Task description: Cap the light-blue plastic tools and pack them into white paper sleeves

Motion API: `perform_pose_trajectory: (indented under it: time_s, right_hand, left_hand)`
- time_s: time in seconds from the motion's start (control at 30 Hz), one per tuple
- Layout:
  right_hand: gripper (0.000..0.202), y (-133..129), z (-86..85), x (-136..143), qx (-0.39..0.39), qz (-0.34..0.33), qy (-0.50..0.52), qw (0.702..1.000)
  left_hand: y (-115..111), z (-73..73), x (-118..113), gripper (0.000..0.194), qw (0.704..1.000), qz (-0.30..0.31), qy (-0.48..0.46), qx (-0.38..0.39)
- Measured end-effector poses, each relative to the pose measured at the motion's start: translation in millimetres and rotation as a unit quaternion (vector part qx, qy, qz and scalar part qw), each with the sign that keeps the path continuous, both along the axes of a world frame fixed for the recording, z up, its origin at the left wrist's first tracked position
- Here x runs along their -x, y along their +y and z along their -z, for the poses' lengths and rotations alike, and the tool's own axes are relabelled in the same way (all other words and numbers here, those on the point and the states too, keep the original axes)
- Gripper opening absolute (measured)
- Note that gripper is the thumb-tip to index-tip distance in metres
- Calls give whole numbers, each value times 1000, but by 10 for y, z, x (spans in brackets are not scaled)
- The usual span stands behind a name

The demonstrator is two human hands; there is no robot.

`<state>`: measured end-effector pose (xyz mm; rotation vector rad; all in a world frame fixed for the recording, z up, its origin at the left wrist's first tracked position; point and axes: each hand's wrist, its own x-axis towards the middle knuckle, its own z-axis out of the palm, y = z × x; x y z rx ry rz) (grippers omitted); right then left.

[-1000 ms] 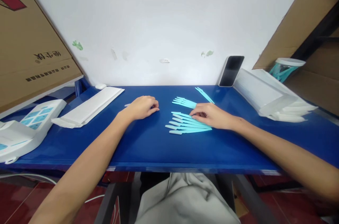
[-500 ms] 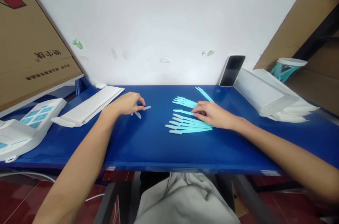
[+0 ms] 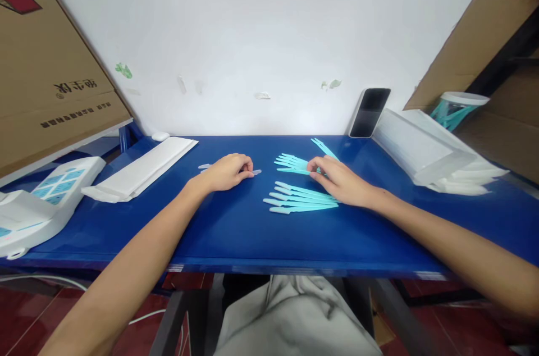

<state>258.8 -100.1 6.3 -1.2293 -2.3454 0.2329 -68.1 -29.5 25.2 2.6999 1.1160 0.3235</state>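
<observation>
My left hand point(image 3: 231, 172) is closed in a pinch on a small translucent blade cap point(image 3: 257, 172), whose end pokes out past the fingertips. Another clear cap point(image 3: 204, 166) lies on the table behind that hand. My right hand point(image 3: 332, 179) pinches with thumb and forefinger at the handle of a turquoise eyebrow razor point(image 3: 290, 169); the fingers partly hide the contact. Just beyond that razor lies a fan of several similar razors point(image 3: 287, 158). A second fan of razors point(image 3: 295, 199) is spread nearer to me, its right ends partly under the hand.
More turquoise razors point(image 3: 323, 146) lie farther back. A phone point(image 3: 369, 113) leans on the wall beside clear plastic sleeves point(image 3: 416, 145) and a tub of turquoise pieces point(image 3: 457, 109). At left are a folded white packet point(image 3: 143, 168), a white device point(image 3: 63, 193) and a cardboard box point(image 3: 54, 53).
My left hand has moved right with a clear cap between its fingers. The razor at my right hand has shifted away from me, from the near fan towards the far one.
</observation>
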Motion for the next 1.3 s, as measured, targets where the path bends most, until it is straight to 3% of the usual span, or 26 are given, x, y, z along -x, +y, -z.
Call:
perform_pose_trajectory:
  time_s: [0.3, 0.67, 1.3]
  right_hand:
    - [21, -9, -33, -16, 5, -18, 12, 1000]
    - [34, -23, -66, -10, -20, 11, -32, 999]
    - [35, -13, -66, -12, -34, -11, -33, 999]
  left_hand:
    - [-190, 80, -287, 22, 987, 59, -149, 9]
    - [-216, 79, -325, 23, 968, 47, -229, 92]
    - [-180, 89, -314, 25, 963, 23, -235, 128]
